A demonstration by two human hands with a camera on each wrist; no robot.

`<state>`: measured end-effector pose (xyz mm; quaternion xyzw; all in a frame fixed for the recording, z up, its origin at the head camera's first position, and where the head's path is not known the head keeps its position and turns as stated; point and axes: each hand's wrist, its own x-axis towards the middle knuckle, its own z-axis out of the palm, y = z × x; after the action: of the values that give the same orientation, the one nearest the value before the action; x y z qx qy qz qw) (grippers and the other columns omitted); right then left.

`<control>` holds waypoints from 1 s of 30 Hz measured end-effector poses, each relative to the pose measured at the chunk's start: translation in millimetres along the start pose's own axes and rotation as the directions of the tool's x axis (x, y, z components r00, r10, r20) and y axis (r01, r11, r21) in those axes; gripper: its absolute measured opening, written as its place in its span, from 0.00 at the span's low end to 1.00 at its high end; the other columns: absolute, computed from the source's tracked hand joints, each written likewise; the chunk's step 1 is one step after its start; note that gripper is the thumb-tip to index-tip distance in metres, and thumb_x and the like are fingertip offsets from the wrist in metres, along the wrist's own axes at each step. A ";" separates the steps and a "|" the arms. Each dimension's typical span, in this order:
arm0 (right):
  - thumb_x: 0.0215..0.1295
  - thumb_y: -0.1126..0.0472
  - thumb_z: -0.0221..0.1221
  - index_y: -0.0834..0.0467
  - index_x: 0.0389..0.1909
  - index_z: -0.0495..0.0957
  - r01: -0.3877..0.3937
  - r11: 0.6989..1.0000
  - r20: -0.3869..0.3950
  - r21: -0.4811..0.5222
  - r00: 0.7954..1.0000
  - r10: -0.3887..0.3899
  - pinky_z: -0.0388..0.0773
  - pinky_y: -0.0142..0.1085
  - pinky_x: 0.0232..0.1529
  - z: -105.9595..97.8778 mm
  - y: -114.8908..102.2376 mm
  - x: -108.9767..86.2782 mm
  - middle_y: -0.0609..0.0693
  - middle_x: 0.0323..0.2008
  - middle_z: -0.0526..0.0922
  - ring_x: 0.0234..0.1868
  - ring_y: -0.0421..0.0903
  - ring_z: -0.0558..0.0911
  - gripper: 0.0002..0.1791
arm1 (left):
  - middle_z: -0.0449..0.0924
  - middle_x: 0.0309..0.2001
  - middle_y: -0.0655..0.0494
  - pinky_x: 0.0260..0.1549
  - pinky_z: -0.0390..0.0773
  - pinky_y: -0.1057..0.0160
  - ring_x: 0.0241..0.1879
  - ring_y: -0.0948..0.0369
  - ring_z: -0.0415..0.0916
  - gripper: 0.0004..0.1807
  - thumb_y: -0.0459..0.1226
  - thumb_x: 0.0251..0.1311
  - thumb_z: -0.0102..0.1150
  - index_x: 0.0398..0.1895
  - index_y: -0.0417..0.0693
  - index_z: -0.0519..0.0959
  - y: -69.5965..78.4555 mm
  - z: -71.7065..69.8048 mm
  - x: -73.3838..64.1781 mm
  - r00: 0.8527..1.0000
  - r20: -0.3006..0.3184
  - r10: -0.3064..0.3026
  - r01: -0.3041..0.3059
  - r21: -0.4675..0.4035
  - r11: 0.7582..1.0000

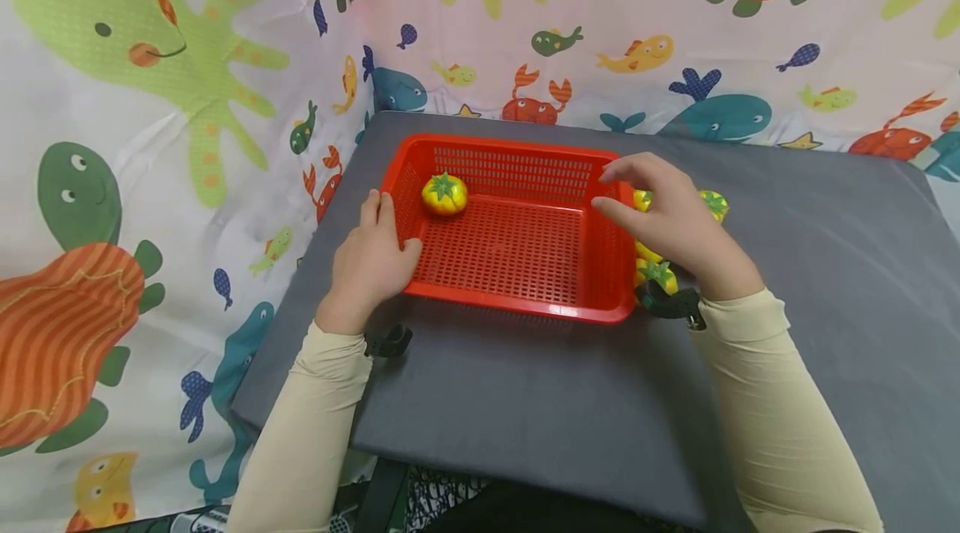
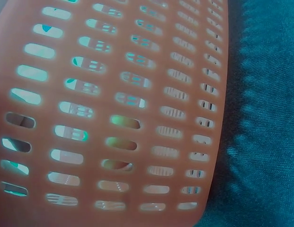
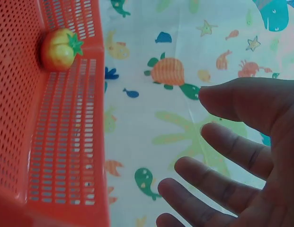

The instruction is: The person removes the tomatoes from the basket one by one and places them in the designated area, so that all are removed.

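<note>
A red plastic basket [image 1: 510,312] with slotted sides stands on the grey-covered table. Inside its far left corner lies one yellow-orange toy tomato [image 1: 444,195] with a green star-shaped top, also visible in the right wrist view [image 3: 59,49]. My left hand [image 1: 371,262] holds the basket's left rim, thumb over the inner side and fingers along the outside; the left wrist view shows only the slotted wall [image 2: 109,109]. Above the right rim hovers my right hand [image 1: 671,212], fingers spread and holding nothing. Several more yellow toys [image 1: 657,273] with green tops lie right of the basket, partly hidden by that hand.
A grey cloth [image 1: 825,266] covers the table, whose front edge runs below the basket. Behind and to the left hangs a white curtain [image 1: 480,42] printed with sea animals. Dark bands [image 1: 670,301] are strapped at both wrists.
</note>
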<state>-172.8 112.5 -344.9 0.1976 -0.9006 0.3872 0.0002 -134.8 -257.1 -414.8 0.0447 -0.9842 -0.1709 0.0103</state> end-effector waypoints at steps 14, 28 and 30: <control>0.63 0.48 0.62 0.55 0.53 0.75 0.082 0.996 0.155 -0.033 0.985 -0.076 0.66 0.55 0.63 25.5 -25.8 57.5 0.53 0.56 0.77 0.61 0.54 0.71 0.22 | 0.43 0.77 0.44 0.41 0.80 0.41 0.44 0.44 0.76 0.47 0.51 0.61 0.52 0.78 0.41 0.46 -1.0 -2.0 0.4 1.000 -0.006 0.002 -0.001 0.036 0.999; 0.65 0.48 0.61 0.54 0.52 0.76 0.127 0.991 0.313 -0.052 0.944 -0.104 0.68 0.51 0.62 64.8 -45.0 104.8 0.50 0.56 0.76 0.60 0.52 0.71 0.20 | 0.41 0.78 0.45 0.36 0.81 0.45 0.41 0.46 0.76 0.47 0.53 0.62 0.51 0.78 0.42 0.46 -4.8 0.6 2.5 1.000 0.002 0.007 -0.008 0.076 0.997; 0.65 0.48 0.61 0.54 0.52 0.76 0.138 0.989 0.331 -0.057 0.937 -0.112 0.68 0.50 0.62 70.9 -48.3 110.8 0.50 0.56 0.76 0.60 0.52 0.72 0.20 | 0.41 0.78 0.46 0.35 0.81 0.46 0.40 0.47 0.75 0.47 0.53 0.62 0.51 0.78 0.42 0.45 -5.5 -0.1 2.5 1.000 0.006 0.008 -0.008 0.080 0.997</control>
<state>-246.9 -6.4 -343.9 0.3157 -0.8885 0.3119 -0.1168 -136.8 -262.6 -416.5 0.0406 -0.9905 -0.1312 0.0065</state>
